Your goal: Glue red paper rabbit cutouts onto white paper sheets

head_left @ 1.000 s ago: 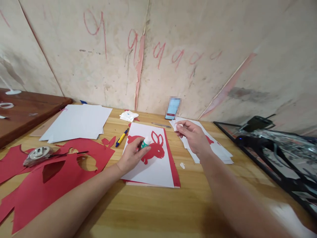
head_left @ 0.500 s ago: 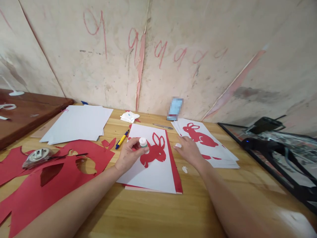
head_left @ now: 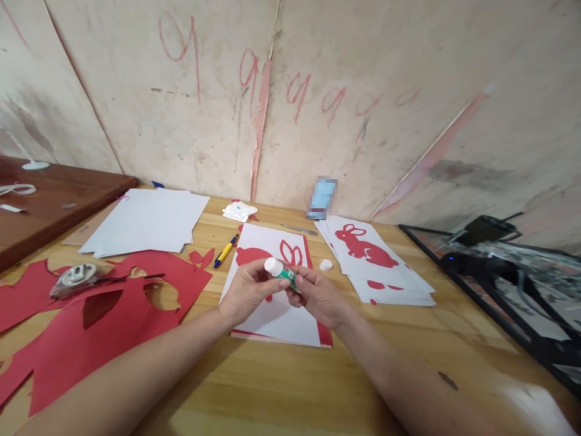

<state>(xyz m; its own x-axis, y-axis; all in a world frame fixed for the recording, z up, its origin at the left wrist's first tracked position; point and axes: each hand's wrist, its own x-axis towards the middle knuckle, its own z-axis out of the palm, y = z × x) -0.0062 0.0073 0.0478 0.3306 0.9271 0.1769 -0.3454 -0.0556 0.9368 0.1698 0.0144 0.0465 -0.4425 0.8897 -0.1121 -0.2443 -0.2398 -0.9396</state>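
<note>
A green and white glue stick (head_left: 289, 277) is held between both hands, its bare white end tilted up to the left. My left hand (head_left: 249, 290) pinches it near that white end. My right hand (head_left: 320, 297) grips its lower end. Beneath them lies a white sheet (head_left: 285, 327) bearing a red paper rabbit (head_left: 252, 255), partly hidden by my hands, with its outlined ears showing. Red paper sticks out under the sheet's right edge. Off to the right of the sheet, the white cap (head_left: 325, 265) rests on the table.
Red paper offcuts (head_left: 136, 327) and a tape measure (head_left: 77, 281) lie left, below a stack of white paper (head_left: 140, 224). A yellow and blue pen (head_left: 226, 251) lies beside the sheet. Another red rabbit (head_left: 365, 248) is on papers at right. A phone (head_left: 322, 198) leans against the wall.
My right hand has left the cap on the table and moved left to grip the glue stick. The glue stick has gone from upright to tilted, shifting slightly right with my left hand.
</note>
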